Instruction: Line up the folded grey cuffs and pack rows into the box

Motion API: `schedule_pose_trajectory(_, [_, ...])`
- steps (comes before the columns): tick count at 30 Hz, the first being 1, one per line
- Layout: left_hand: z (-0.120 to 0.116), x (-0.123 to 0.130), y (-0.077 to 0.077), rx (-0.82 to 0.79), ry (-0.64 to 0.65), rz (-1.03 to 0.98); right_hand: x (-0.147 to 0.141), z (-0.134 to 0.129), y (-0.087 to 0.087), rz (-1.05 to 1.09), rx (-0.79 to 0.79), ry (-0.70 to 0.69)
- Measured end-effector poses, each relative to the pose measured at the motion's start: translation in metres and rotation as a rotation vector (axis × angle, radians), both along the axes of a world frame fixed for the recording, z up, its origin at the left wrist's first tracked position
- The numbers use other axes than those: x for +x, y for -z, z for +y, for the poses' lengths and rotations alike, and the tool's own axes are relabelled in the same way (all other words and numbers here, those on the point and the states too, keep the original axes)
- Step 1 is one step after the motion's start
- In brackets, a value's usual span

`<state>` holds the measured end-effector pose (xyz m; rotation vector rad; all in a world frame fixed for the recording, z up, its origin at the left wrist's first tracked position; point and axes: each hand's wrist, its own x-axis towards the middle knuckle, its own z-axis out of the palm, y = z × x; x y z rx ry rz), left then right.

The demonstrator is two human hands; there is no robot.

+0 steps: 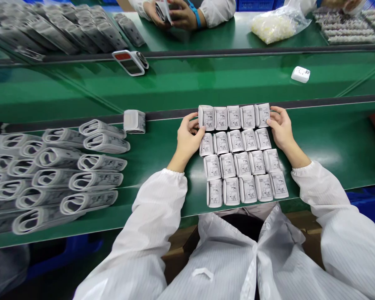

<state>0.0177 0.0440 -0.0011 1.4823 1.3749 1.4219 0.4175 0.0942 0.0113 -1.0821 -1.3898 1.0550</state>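
Note:
Small folded printed papers [242, 163] lie in several neat rows on the green table in front of me. My left hand [190, 135] grips the left end of the farthest row [233, 117], thumb toward me. At that row's right end, my right hand [280, 125] presses with thumb and fingers. The row is squeezed between the two hands and sits just beyond the other rows. Its far edge reaches the dark rail of the conveyor.
Stacks of rolled cuffs [90, 179] fill the table's left side, beside a single folded piece [134, 121]. A white device [130, 62] and a small white packet [300, 74] are on the green conveyor [221, 77]. Across it, another person's hands [175, 14] hold an item near a plastic bag [276, 26].

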Motion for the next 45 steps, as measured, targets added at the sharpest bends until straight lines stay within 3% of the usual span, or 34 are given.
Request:
schedule_pose_trajectory(29, [-0.002,0.0,-0.002,-0.002,-0.01,0.038,0.0,-0.002,-0.002,0.078,-0.035,0.001])
schedule_pose_trajectory(38, [0.0,-0.004,-0.001,0.057,0.021,0.108,-0.009,0.003,-0.003,-0.147,0.162,-0.075])
schedule_pose_trajectory(41, [0.0,-0.008,-0.01,0.105,-0.01,0.212,-0.017,0.006,-0.015,-0.285,0.231,-0.069])
schedule_pose_trajectory(45, [-0.001,0.007,-0.05,0.328,-0.083,0.52,-0.015,0.005,-0.032,-0.385,0.265,-0.089])
